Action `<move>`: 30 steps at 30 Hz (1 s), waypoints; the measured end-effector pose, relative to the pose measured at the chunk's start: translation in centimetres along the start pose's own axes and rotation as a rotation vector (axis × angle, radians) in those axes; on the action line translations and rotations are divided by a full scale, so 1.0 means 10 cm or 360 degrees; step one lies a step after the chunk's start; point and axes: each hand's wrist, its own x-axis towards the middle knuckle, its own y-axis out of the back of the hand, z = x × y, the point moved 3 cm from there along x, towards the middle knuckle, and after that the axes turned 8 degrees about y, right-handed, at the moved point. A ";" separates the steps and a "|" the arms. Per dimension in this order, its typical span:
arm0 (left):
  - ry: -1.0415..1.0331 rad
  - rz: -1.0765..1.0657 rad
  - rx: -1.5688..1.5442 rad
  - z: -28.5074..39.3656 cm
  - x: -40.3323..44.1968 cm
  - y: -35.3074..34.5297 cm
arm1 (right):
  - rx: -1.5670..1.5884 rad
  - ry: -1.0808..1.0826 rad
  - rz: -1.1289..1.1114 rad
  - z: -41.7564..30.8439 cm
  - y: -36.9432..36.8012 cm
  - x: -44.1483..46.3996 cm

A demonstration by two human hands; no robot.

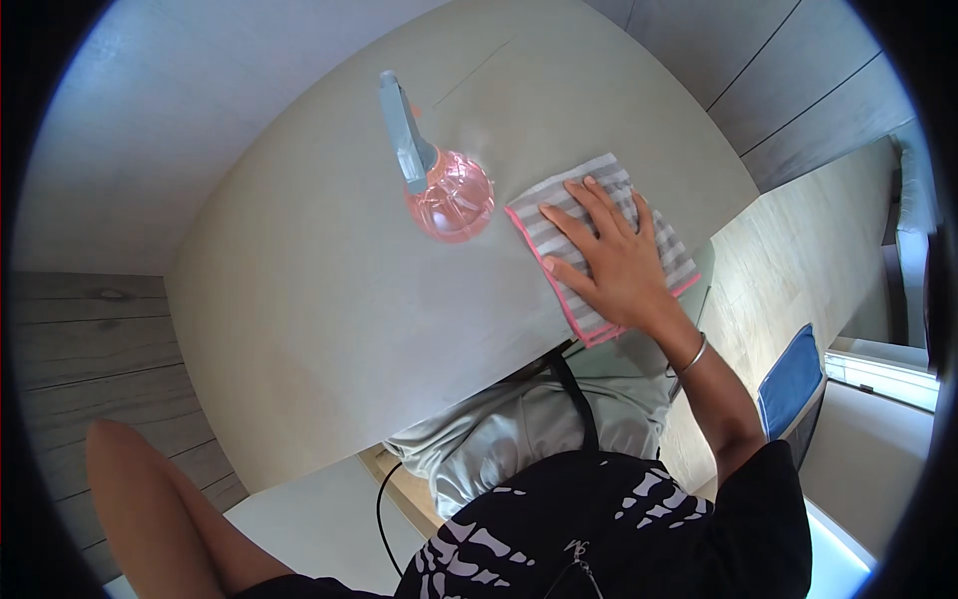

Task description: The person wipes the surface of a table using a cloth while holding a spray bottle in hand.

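My right hand point(621, 262) lies flat with its fingers spread on a folded grey-and-white striped cloth point(552, 240) with pink edging. The cloth rests at the right side of the table, its lower corner near the front edge. To the left of the cloth stands a spray bottle point(451, 205) with a round pink see-through body and a grey-blue trigger head; no hand touches it. Of my left arm only the bent elbow shows at the lower left; my left hand is out of view.
The pale table point(319, 299) has curved edges and meets a white wall point(180, 130) at the back left. Wood-plank panels point(90, 349) stand at the left. On the lower wooden surface to the right is a blue item point(791, 382). A black cable point(380, 514) hangs near my lap.
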 end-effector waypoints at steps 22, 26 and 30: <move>-0.0009 0.0515 0.0200 -0.21 0.02 -0.04 | -0.0151 -0.0053 0.0053 0.80 -0.54 1.90; -0.0012 0.0607 0.0230 -0.28 0.00 -0.02 | 0.0056 0.0484 0.0028 0.24 -0.66 2.14; -0.0019 0.0696 0.0265 -0.35 -0.01 0.00 | 0.0180 0.0722 0.0015 -0.01 -0.78 2.41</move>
